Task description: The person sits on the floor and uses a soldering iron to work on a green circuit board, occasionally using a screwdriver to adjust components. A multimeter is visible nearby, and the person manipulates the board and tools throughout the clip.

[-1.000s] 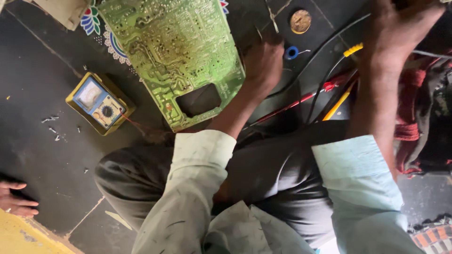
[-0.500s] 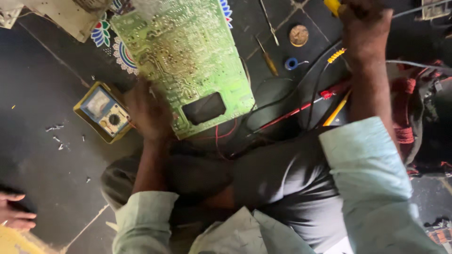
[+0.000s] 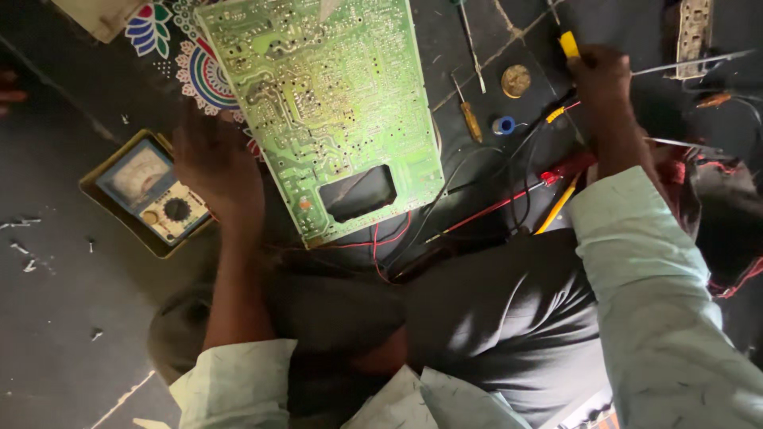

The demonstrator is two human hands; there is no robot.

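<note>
A large green circuit board (image 3: 334, 111) lies solder side up on the dark floor in front of my knees. My left hand (image 3: 214, 171) is blurred and rests against the board's left edge, between the board and a yellow-cased analogue multimeter (image 3: 147, 195). Whether it grips the board is unclear. My right hand (image 3: 600, 79) is raised at the upper right, closed around a yellow-handled tool (image 3: 568, 44). Red and black wires (image 3: 477, 210) run from under the board toward that hand.
An amber-handled screwdriver (image 3: 469, 119), a small blue spool (image 3: 503, 125) and a round brass tin (image 3: 516, 80) lie right of the board. A red probe (image 3: 560, 168) and a yellow stick (image 3: 556, 208) lie near my right sleeve. A power strip (image 3: 694, 32) is top right. Another person's fingers (image 3: 8, 89) show at the left edge.
My left hand crossed from the board's right side to its left edge beside the multimeter. My right hand rose and now holds the yellow-handled tool. The view moved closer.
</note>
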